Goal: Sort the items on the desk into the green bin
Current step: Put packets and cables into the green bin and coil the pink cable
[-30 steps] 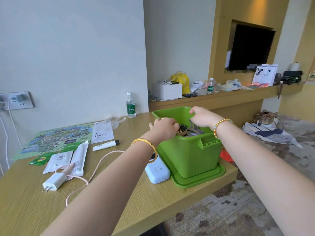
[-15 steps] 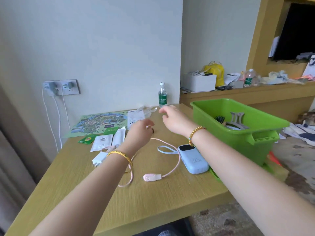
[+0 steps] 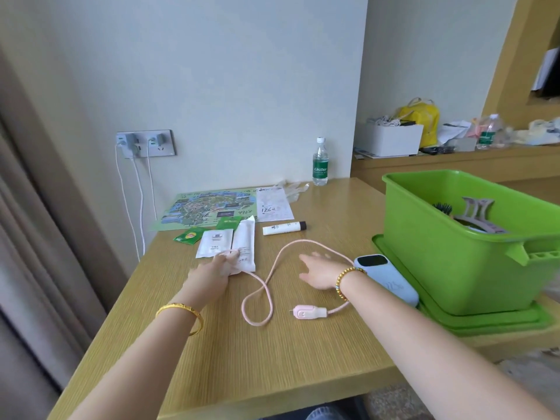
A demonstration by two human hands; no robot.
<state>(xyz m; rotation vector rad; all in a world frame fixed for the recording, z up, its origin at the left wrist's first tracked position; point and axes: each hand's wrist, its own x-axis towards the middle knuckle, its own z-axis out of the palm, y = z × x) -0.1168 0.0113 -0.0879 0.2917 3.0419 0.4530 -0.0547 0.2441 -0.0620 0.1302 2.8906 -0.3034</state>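
Note:
The green bin (image 3: 439, 253) stands on a green tray (image 3: 485, 321) at the desk's right edge, with a hairbrush (image 3: 443, 207) and a grey claw clip (image 3: 477, 207) inside. My left hand (image 3: 209, 272) lies at the near end of two white packets (image 3: 230, 244), fingers curled over the white charger plug (image 3: 235, 269). From there a pink cable (image 3: 274, 262) loops across the desk to its pink connector (image 3: 309, 312). My right hand (image 3: 321, 272) is flat with fingers spread, over the cable beside the blue power bank (image 3: 391, 283).
Further back lie a white tube (image 3: 283, 228), a green tea sachet (image 3: 188, 236), a map (image 3: 209, 209), a paper slip (image 3: 272, 204) and a water bottle (image 3: 320, 162). Two cords hang from the wall socket (image 3: 145, 144). A cluttered shelf (image 3: 454, 153) runs behind the bin.
Both hands left the bin and moved left and down onto the desk. The left hand reached the charger plug; the right came down flat over the pink cable. My view swung left.

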